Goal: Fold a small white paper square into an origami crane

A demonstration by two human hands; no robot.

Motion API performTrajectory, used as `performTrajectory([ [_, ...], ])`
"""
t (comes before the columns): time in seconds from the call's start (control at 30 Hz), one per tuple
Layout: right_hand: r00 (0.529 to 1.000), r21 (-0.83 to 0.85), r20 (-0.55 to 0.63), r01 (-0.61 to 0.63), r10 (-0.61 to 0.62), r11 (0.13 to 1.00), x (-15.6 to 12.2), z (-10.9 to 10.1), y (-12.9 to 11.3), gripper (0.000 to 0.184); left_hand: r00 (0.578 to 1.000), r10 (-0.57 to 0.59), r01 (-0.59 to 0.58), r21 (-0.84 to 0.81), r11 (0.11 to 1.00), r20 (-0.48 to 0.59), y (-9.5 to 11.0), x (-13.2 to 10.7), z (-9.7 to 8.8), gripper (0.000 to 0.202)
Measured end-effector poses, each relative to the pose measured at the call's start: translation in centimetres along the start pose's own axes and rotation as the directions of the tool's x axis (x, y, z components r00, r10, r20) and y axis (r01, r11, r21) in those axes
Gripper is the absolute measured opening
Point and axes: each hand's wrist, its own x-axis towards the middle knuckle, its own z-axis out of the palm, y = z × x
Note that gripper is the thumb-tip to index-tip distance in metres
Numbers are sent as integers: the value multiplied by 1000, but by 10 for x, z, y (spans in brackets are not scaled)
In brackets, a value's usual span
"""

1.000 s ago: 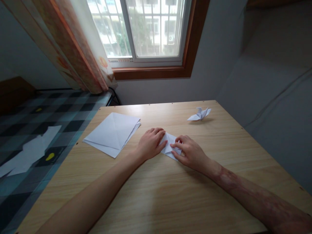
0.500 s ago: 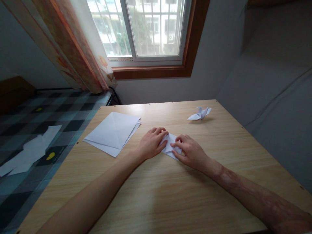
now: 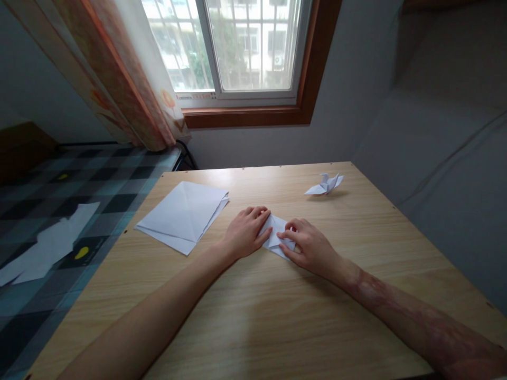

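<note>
A small folded white paper (image 3: 276, 235) lies on the wooden table (image 3: 257, 316) between my two hands. My left hand (image 3: 245, 232) rests on the paper's left side with its fingers curled down onto it. On the right side, my right hand (image 3: 309, 245) pinches a flap of the paper between thumb and forefinger. Much of the paper is hidden under both hands.
A stack of creased white sheets (image 3: 184, 215) lies at the table's left. A finished paper crane (image 3: 325, 185) sits at the far right. Left of the table is a checked bed cover (image 3: 59, 211) with loose white paper (image 3: 47, 245). A window and curtain stand behind.
Almost nothing has moved. Both hands stay on the folded paper, with only slight finger shifts.
</note>
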Motion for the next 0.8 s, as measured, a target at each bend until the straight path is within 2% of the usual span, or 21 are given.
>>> performTrajectory([
  [0.13,1000,0,-1,5,-5,1000,0,0,0,20,999,17,-17,0,1000,-28,-1,0,1,39],
  [0.33,1000,-2,13,-15,16,1000,0,1,1,21,997,73,-73,33,997,-5,-2,0,3,31],
  [0.8,1000,-7,15,-12,13,1000,0,-1,0,20,1000,-4,3,48,999,20,3,1,-1,38],
])
